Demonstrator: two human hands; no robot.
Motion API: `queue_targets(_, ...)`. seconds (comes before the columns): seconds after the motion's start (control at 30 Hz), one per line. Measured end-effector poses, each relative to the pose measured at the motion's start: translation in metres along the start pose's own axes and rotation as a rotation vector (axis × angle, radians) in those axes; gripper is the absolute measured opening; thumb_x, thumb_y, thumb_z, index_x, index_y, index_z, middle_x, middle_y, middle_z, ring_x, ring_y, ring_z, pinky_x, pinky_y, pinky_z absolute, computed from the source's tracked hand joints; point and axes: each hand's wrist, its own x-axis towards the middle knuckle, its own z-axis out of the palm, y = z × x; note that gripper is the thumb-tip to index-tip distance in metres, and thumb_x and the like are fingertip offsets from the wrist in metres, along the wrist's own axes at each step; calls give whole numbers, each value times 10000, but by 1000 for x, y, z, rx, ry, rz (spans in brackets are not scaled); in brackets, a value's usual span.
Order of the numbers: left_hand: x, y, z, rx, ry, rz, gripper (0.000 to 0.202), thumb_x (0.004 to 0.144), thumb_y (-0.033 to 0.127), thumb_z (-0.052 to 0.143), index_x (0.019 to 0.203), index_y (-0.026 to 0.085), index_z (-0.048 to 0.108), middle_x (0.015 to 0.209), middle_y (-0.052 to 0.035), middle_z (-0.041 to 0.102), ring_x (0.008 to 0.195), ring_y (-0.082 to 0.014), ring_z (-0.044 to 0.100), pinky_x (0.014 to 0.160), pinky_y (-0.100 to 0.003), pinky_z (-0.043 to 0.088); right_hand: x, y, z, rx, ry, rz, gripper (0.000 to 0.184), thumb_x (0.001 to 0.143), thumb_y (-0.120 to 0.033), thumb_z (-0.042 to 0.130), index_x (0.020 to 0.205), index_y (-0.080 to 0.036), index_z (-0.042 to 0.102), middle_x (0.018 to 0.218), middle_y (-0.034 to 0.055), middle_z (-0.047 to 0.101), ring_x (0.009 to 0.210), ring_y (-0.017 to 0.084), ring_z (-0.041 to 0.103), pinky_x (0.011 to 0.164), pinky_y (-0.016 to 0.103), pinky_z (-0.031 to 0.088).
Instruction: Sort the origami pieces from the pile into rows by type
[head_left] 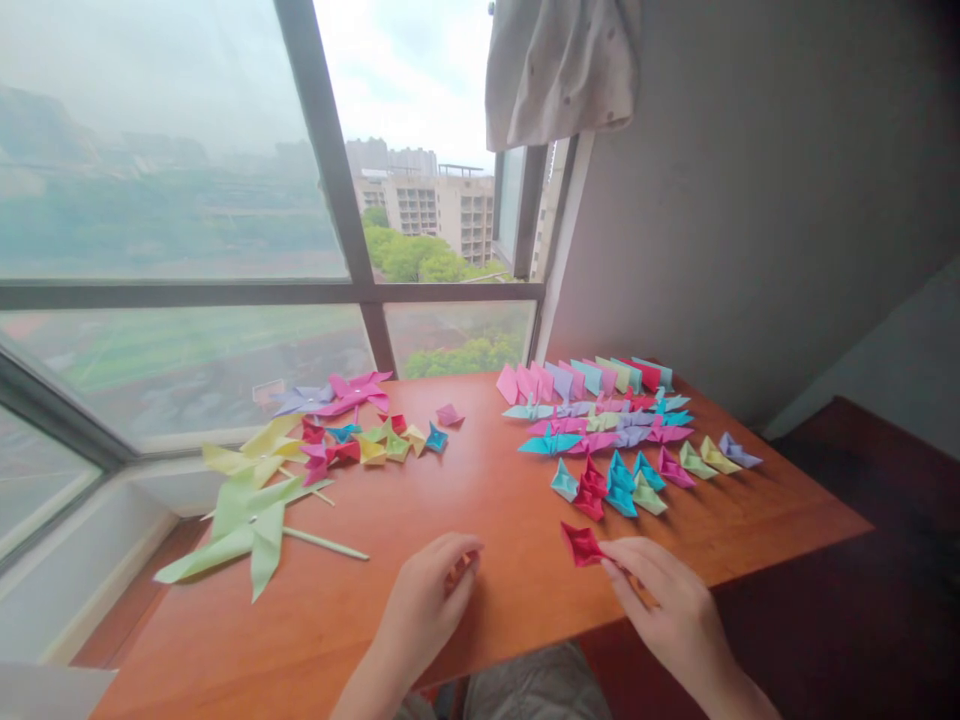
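A red folded paper boat point(581, 545) is pinched at its right end between the thumb and fingers of my right hand point(664, 595), just above the front part of the table. My left hand point(437, 590) rests near the table's front edge, loosely curled, with a gap between thumb and fingers and nothing visible in it. Beyond the red boat stands a row of paper boats, among them a blue boat point(620, 485), a dark red boat point(591, 490) and a yellow boat point(718, 457). Several paper cranes point(555, 443) are lined up behind them.
At the left of the brown table point(480, 470) lie several paper pinwheels, including a light green pinwheel point(251, 525). Small coloured folded pieces point(373, 450) cluster beside them. More upright folded papers point(589, 378) stand at the back right. A window point(442, 295) borders the far side.
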Motion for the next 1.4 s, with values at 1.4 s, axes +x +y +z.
queue_targets(1.4, 7, 1, -14, -107, 88, -156, 211, 883, 218, 502, 896, 173, 708, 804, -47, 746, 693, -169, 672, 620, -243, 509, 11, -5, 47, 74, -11, 44, 205, 941, -169, 493, 1082, -202, 638, 914, 57, 709, 828, 162, 684, 762, 259, 534)
